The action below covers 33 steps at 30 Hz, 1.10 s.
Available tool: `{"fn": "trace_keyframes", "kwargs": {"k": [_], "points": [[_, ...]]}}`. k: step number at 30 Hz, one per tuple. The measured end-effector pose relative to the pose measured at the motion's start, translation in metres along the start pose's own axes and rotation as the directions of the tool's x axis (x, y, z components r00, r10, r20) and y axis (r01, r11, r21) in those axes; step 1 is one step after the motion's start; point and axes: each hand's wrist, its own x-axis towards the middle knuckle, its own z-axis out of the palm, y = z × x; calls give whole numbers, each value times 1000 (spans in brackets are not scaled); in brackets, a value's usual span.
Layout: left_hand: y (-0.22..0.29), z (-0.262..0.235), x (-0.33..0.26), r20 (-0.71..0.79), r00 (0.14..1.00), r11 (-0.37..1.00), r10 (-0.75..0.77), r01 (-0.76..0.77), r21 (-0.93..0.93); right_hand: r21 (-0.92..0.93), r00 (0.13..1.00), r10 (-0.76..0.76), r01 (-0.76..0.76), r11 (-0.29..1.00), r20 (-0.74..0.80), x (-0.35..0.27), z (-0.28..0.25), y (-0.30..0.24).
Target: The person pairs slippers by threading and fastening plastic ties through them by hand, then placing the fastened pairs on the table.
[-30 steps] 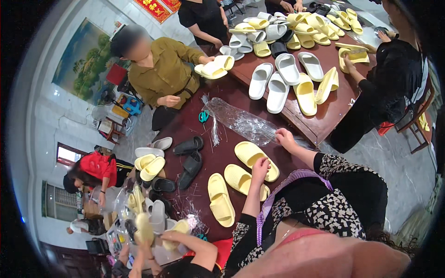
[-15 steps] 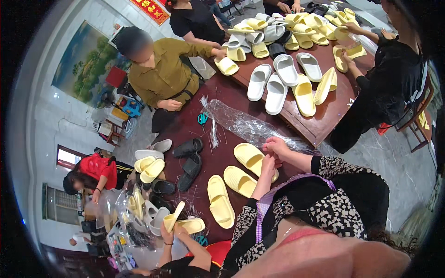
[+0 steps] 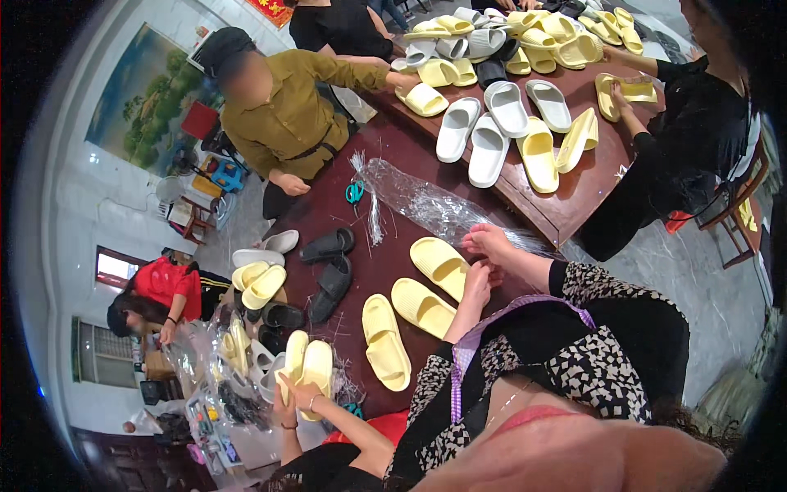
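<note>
Over the dark red table (image 3: 365,262), my left hand (image 3: 479,283) is closed just right of two yellow slide slippers. These are an upper yellow slipper (image 3: 438,266) and a lower yellow slipper (image 3: 422,307). Just beyond it, my right hand (image 3: 488,243) has its fingers drawn together beside a bundle of clear plastic strips (image 3: 426,205). Whatever either hand pinches is too small or hidden to make out. A third yellow slipper (image 3: 385,342) lies closer to me on the left.
Teal scissors (image 3: 354,193) lie past the slippers. Black slippers (image 3: 331,287) sit at left. A co-worker's hands (image 3: 299,398) hold yellow slippers at lower left. On the adjoining table are white slippers (image 3: 489,152) and a heap of yellow ones (image 3: 541,41); other people work around it.
My hands stay close together near the plastic strips, with a little more gap between them. The lower-left co-worker has brought two yellow slippers side by side. The whole view has shifted slightly.
</note>
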Motion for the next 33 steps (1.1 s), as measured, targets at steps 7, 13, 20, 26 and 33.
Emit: {"fn": "trace_keyframes", "kwargs": {"k": [7,13,20,26,33], "points": [[-5,-7,-8,-65,998,991,-24,15,-132,-80,997,77,-74,994,25,11,-24,-4],[14,-19,-9,-106,994,982,-21,1,-189,-275,963,239,-197,941,128,4,-51,9],[14,-23,-45,-207,978,999,-27,20,-37,-383,970,236,-198,902,55,-12,-63,8],[-11,-49,-78,-276,958,997,-81,73,-39,-682,992,-98,123,721,76,-24,-67,16],[-23,-52,-91,-224,963,983,-148,119,-137,-723,674,-268,668,-179,689,-30,-60,24]]}}
